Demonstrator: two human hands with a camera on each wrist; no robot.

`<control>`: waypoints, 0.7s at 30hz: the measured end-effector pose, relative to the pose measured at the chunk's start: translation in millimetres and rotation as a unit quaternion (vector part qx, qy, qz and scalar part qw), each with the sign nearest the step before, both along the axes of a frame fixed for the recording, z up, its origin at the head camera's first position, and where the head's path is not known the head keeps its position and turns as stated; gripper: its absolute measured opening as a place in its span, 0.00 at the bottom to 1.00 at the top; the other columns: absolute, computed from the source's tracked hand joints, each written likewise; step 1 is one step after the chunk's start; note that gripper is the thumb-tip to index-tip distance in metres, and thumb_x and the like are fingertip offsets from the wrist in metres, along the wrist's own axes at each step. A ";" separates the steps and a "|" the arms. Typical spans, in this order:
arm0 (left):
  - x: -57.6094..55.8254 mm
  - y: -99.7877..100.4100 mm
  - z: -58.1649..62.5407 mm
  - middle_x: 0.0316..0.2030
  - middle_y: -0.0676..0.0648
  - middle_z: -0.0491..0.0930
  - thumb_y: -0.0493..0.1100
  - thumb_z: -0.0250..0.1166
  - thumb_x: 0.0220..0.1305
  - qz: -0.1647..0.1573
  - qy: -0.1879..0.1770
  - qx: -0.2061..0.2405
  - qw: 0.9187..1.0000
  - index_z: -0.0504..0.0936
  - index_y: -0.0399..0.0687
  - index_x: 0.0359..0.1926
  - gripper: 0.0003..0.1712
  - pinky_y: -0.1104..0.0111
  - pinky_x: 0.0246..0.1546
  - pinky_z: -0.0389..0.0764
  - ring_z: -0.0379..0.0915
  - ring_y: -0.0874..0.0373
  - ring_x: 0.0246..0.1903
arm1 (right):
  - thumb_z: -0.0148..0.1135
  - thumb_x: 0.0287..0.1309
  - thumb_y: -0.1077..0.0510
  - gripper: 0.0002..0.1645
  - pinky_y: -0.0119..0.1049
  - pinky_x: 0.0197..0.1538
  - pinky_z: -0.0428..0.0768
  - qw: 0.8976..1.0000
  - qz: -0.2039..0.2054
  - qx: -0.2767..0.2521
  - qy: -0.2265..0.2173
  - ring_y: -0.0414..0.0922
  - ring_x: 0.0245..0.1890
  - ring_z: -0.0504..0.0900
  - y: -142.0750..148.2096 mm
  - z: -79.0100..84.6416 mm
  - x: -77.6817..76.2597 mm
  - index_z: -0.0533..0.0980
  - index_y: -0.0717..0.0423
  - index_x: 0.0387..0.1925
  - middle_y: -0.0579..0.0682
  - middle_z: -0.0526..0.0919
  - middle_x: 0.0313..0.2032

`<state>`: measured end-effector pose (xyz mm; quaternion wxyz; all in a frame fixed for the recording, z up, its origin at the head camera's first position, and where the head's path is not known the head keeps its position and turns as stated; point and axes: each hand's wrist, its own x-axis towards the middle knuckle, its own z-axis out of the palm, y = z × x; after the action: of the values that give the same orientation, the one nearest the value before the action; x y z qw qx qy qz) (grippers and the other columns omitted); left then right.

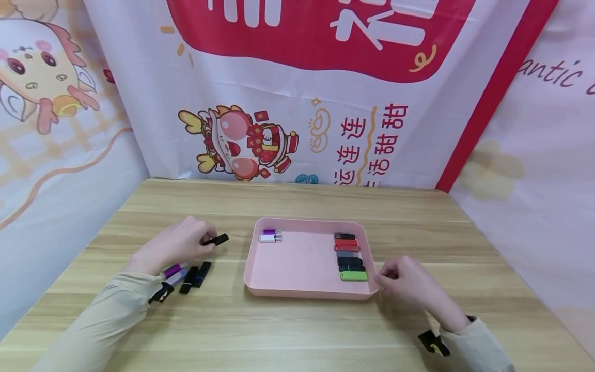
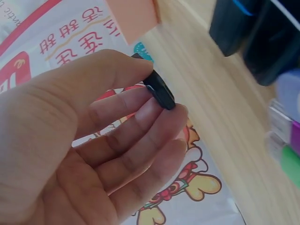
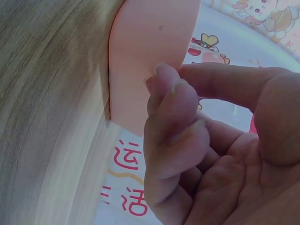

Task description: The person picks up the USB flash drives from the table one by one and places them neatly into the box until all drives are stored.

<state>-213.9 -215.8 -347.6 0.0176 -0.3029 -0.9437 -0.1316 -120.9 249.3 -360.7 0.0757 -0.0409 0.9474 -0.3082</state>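
My left hand pinches a black USB stick between thumb and fingertips, left of the pink tray. Beside that wrist, on the table, lie two black USB sticks, a lavender one and a purple one, partly hidden by the sleeve. Curled at the tray's near right corner, my right hand grips the rim with thumb and fingertips; the thumb's tip is hidden in the right wrist view. Inside the tray, a purple and a white stick lie at the far left.
Along the tray's right side runs a row of several USB sticks, with red, grey and black ones and a green one nearest. The wooden table ends at a printed cloth behind; more cloth hangs at both sides.
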 end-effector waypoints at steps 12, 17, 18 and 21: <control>-4.4 22.3 9.4 0.18 0.56 0.70 0.39 0.69 0.58 -0.016 0.011 0.003 1.000 0.78 0.53 0.24 0.10 0.67 0.21 0.67 0.65 0.63 0.19 | 0.65 0.61 0.59 0.09 0.37 0.26 0.72 1.000 0.008 -0.002 0.003 0.43 0.21 0.74 -2.0 0.0 -1.5 0.82 0.53 0.25 0.46 0.79 0.20; -5.6 31.0 15.5 0.19 0.56 0.70 0.39 0.69 0.58 -0.022 0.023 0.002 0.999 0.78 0.52 0.24 0.09 0.67 0.22 0.68 0.65 0.63 0.20 | 0.64 0.61 0.59 0.09 0.37 0.25 0.72 1.000 0.003 -0.003 -0.001 0.43 0.21 0.74 -2.4 1.1 -2.6 0.82 0.53 0.25 0.46 0.79 0.19; -5.5 32.6 16.7 0.19 0.56 0.70 0.39 0.69 0.58 -0.023 0.024 0.000 0.999 0.78 0.52 0.25 0.08 0.67 0.22 0.68 0.65 0.63 0.20 | 0.65 0.61 0.59 0.09 0.36 0.25 0.71 1.000 0.003 -0.003 -0.001 0.43 0.21 0.74 -2.2 1.2 -2.6 0.82 0.53 0.25 0.46 0.79 0.19; -4.7 37.3 19.7 0.21 0.55 0.71 0.40 0.69 0.58 -0.026 0.031 -0.005 0.999 0.79 0.52 0.26 0.07 0.67 0.22 0.69 0.65 0.63 0.21 | 0.65 0.61 0.59 0.09 0.35 0.25 0.70 1.000 0.008 -0.002 0.005 0.43 0.21 0.73 -1.5 1.3 -2.8 0.82 0.53 0.24 0.45 0.78 0.19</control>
<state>-218.6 -178.5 -327.9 0.0421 -0.3312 -0.9353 -0.1173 -123.7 247.8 -359.5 0.0734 -0.0504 0.9468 -0.3091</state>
